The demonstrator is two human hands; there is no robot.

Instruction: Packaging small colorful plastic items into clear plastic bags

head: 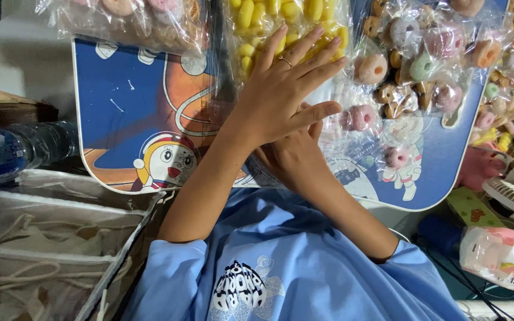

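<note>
Where clutter crowds round, a blue cartoon-printed tray [120, 101] bears candy bags [423, 59].

Clear, glossy plastic bags [414, 56] are crinkling and catching light over matt, sugary-looking ring sweets [371, 68] and smooth yellow candies [269, 15]. The printed board [132, 113] beneath is looking smooth and slightly shiny. A thin metal ring [286, 62] is glinting on the left hand [281, 95]. The blue shirt [281, 267] is showing as soft, matt cloth.
</note>
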